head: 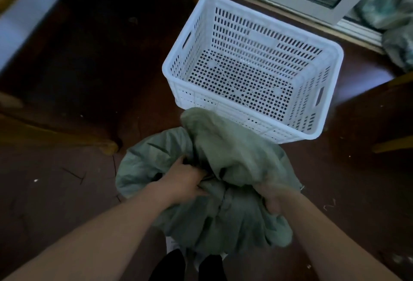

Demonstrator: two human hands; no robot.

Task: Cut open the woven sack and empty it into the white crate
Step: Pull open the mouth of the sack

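Floor [78, 191]: dark red-brown, dim light, scuffed w/ small white bits. Carries everything here.

White crate [330, 57]: perforated plastic, upright on the floor just past the sack, nothing in it that I can see. Its near long wall touches or sits just behind the sack's top fold; can't tell which.

Woven sack [234, 153]: grey-green, slumped on the floor between my feet and the crate, fabric bunched and folded over at the top. Whether it's cut open already, can't tell; no blade visible, no clear opening. Contents not visible.

More bagged stuff [393, 25] at far right by a door frame [344, 5], blurred.

My left hand [185, 180]: fingers curled, gripping a gathered fold near the sack's middle. My right hand [274, 200]: closed on a bunch of fabric at the sack's right side, fingertips buried in the cloth.

Judgement: I'm getting a hold to lift or tip the sack toward the crate, or hunting for the mouth. Emptying not started.

Risks:
- Loose slippery weave, grip is on slack cloth not the load, so it could slide out of my hands on the lift.
- If the mouth isn't found first, contents may dump on the floor short of the near wall.
- Light crate, sack pressed on its near wall could shove or tip it.
- Poor light, easy to misjudge the rim.
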